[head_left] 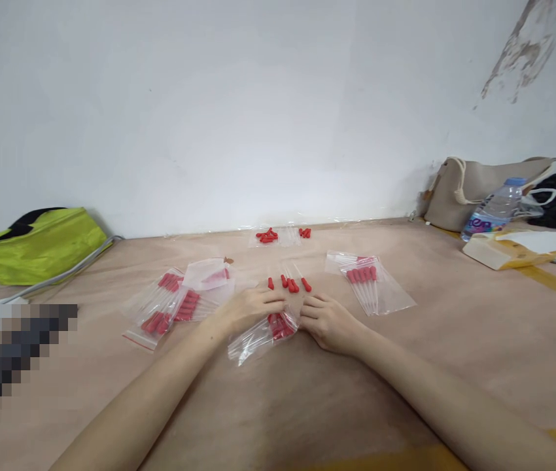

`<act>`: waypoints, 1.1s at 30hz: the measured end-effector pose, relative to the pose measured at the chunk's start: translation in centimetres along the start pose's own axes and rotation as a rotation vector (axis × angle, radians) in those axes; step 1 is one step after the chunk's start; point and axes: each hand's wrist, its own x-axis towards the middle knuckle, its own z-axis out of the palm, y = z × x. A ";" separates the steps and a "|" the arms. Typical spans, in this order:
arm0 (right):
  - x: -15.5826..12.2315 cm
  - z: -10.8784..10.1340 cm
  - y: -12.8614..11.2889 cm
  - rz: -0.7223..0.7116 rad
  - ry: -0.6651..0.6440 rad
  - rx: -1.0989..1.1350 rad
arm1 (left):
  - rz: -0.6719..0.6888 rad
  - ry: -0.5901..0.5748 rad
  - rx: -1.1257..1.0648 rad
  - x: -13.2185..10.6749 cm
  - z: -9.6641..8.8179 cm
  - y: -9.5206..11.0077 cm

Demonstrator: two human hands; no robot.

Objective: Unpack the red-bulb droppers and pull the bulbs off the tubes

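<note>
A clear plastic bag (258,337) with several red-capped droppers in it lies on the wooden table (307,405). My left hand (251,306) pinches the bag's open end from the left. My right hand (327,320) pinches the same end from the right, fingers curled. Just beyond my fingers lie several loose red-capped droppers (290,282). Filled bags (174,304) are piled to the left, and another filled bag (373,281) lies to the right.
More loose droppers (278,235) lie near the white wall. A lime-green bag (37,245) sits far left. At the right stand a beige bag (474,190), a water bottle (494,210) and a box with paper (513,250).
</note>
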 end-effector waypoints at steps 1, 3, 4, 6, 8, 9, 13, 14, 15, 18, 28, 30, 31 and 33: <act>-0.2 -0.1 0.1 0.031 -0.007 0.030 | 0.001 -0.009 0.002 -0.1 -0.2 -0.1; -0.4 -0.5 0.3 0.089 -0.014 0.126 | -0.002 -0.050 -0.004 -0.2 -0.6 0.0; -0.5 -0.7 0.3 0.114 -0.015 0.193 | -0.026 -0.064 -0.018 -0.2 -0.7 0.1; -0.6 -0.9 0.4 0.176 -0.016 0.335 | -0.091 -0.099 -0.048 -0.1 -1.0 0.7; -0.4 -0.9 0.3 0.268 0.004 0.441 | -0.156 -0.137 -0.070 0.0 -1.4 1.3; -0.3 -0.9 0.3 0.314 0.020 0.476 | -0.185 -0.158 -0.083 0.0 -1.6 1.6; 0.2 -0.7 0.2 0.370 0.059 0.596 | -0.281 -0.159 -0.167 -0.9 -2.1 3.1; 0.2 -0.6 0.2 0.370 0.052 0.625 | -0.309 -0.143 -0.172 -1.4 -2.0 3.5; 0.3 -0.6 0.3 0.378 0.041 0.650 | -0.341 -0.130 -0.169 -2.0 -1.8 3.8; 0.3 -0.5 0.6 0.416 -0.011 0.692 | -0.442 -0.138 -0.156 -3.7 -0.8 4.6; 0.0 -0.4 0.5 0.472 0.011 0.751 | -0.437 -0.011 -0.257 -3.6 1.0 4.1; 0.1 -0.4 0.4 0.506 0.006 0.820 | -0.470 -0.004 -0.279 -3.5 1.1 4.1; 0.2 -0.4 0.3 0.514 -0.009 0.862 | -0.483 -0.006 -0.290 -3.5 1.1 4.1; 0.3 -0.4 0.2 0.520 -0.038 0.935 | -0.498 -0.002 -0.308 -3.5 1.1 4.2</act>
